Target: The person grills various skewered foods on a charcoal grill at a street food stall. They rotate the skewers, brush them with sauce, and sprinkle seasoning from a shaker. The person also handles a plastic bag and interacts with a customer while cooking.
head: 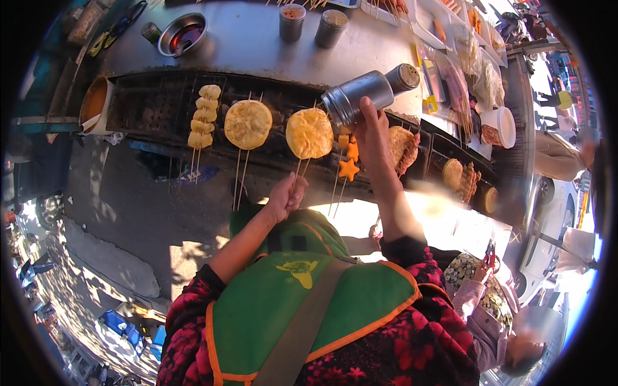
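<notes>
My left hand (pixel 288 195) grips the two wooden skewers of a round flatbread (pixel 309 133) over the charcoal grill (pixel 145 108). In my right hand (pixel 371 128) is a metal shaker (pixel 358 98), tipped sideways with its end just above and right of that bread. To the left lie a second round flatbread (pixel 248 124) and skewered pale slices (pixel 204 117). Orange star-shaped pieces (pixel 348 169) on skewers lie below my right hand. Partly behind my right wrist are another flatbread (pixel 399 144) and a meat skewer (pixel 410 153).
Shakers (pixel 292 22) and a steel bowl of red liquid (pixel 182 34) stand behind the grill. A tub of orange sauce (pixel 95 105) is at its left end, a white bucket (pixel 498 127) at right. A person (pixel 487 299) holding red-handled scissors is close at lower right.
</notes>
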Tool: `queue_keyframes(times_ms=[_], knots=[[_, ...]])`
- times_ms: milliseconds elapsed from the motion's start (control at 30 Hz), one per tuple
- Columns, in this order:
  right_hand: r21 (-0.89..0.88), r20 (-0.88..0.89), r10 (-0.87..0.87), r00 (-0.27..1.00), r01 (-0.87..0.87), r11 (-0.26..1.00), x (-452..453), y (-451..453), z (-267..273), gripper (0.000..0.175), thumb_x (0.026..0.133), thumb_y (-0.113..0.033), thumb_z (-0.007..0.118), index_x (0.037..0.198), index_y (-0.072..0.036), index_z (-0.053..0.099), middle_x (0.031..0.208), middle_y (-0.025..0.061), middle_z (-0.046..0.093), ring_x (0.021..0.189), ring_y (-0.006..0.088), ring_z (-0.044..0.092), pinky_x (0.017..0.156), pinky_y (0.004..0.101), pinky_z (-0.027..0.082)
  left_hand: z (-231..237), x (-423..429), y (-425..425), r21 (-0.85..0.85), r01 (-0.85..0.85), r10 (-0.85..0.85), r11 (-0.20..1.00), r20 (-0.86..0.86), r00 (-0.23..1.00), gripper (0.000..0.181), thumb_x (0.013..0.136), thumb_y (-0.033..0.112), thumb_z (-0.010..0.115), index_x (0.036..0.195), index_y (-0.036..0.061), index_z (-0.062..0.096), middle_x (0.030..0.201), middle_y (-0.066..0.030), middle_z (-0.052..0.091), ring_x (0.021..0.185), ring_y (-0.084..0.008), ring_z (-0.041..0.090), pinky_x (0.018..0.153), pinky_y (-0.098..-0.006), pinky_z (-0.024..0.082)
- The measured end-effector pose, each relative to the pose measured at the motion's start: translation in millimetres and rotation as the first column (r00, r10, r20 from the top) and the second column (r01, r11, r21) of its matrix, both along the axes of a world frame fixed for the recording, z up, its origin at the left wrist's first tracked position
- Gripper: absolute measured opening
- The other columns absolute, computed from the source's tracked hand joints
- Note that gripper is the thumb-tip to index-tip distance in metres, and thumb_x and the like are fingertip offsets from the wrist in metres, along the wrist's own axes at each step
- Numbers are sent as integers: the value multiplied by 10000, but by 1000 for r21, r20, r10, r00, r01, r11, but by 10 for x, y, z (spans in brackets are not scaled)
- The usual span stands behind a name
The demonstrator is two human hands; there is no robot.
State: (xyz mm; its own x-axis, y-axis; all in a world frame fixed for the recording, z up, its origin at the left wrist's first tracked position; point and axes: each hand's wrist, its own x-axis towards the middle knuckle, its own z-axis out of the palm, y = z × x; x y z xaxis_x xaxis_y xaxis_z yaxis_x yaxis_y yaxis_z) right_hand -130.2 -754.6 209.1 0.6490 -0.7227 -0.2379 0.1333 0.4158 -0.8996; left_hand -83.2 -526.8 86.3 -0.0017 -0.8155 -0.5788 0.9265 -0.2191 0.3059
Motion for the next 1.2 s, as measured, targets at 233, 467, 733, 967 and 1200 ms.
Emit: queue_keyframes(times_ms=[233, 467, 733, 967, 1200], knots=[[-111, -103, 2, 995, -14, 994, -108, -66, -135, 644, 829, -431, 665, 1229, 9, 420, 1100, 90, 543, 999, 164, 561, 868, 322, 480, 490, 149, 554, -37, -185, 23, 982, 997, -77, 436, 930, 179, 512, 1314, -4, 417, 1239, -192, 518, 1108, -292, 529, 937, -390, 423], [77, -143, 69, 987, -59, 995, -208, 52, -157, 655, 825, -445, 664, 1238, 3, 423, 1110, 104, 543, 987, 167, 573, 868, 326, 486, 356, 505, 788, 379, -367, -361, 850, 925, 120, 430, 886, 120, 564, 1290, 18, 458, 963, -137, 610, 876, -277, 607, 797, -349, 478], [-74, 46, 26, 999, -23, 997, -218, -44, 410, 618, 852, -423, 642, 1200, 40, 425, 1100, 114, 556, 1018, 189, 579, 922, 380, 477, 627, 494, 944, 89, -403, -85, 911, 996, 30, 215, 958, 124, 472, 1123, 29, 572, 651, 11, 506, 522, -105, 467, 504, -265, 398], [74, 157, 166, 973, -180, 981, 417, 283, 404, 616, 841, -397, 666, 1199, 46, 431, 1081, 103, 548, 965, 171, 575, 861, 331, 484, 458, 587, 809, 92, -302, 227, 949, 465, 856, 190, 987, 187, 424, 1062, 61, 544, 599, 60, 369, 417, -9, 248, 356, -184, 175], [-79, 17, 232, 973, -230, 970, 1094, 519, 177, 624, 801, -420, 703, 1196, -11, 446, 1077, 67, 535, 972, 139, 534, 815, 302, 451, 166, 666, 875, 96, -241, 181, 966, 420, 889, 208, 987, 216, 425, 1089, 70, 533, 622, 38, 417, 416, -15, 262, 363, -178, 192]])
